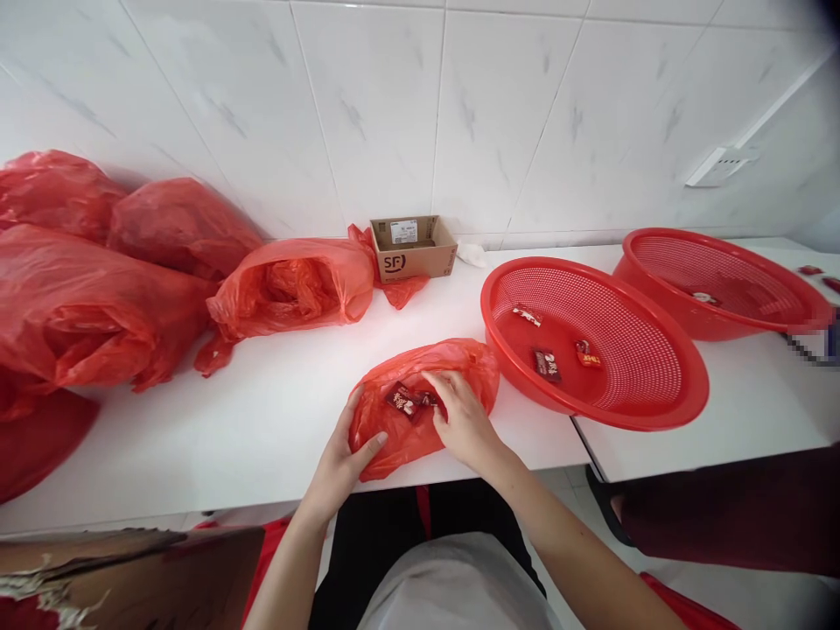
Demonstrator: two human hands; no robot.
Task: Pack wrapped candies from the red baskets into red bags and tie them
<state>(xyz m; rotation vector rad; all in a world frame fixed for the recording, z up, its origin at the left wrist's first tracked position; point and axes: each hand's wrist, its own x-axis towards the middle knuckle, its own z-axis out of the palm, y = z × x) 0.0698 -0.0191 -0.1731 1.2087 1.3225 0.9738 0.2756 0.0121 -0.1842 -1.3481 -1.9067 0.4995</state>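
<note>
A small red plastic bag (459, 363) lies on the white table near its front edge. My left hand (341, 459) grips the bag's near left edge, thumb on top. My right hand (463, 416) reaches into the bag's mouth, its fingers curled over small dark red wrapped candies (402, 400) inside. Whether those fingers hold a candy is hidden. Just right of the bag stands a red mesh basket (630, 411) with three wrapped candies (546, 363) in it.
Several full red plastic bags (98, 306) crowd the table's left side, one lying open (295, 289). A small cardboard box (413, 249) stands at the tiled wall. A second red basket (722, 289) sits far right. Torn cardboard (131, 577) lies at the lower left.
</note>
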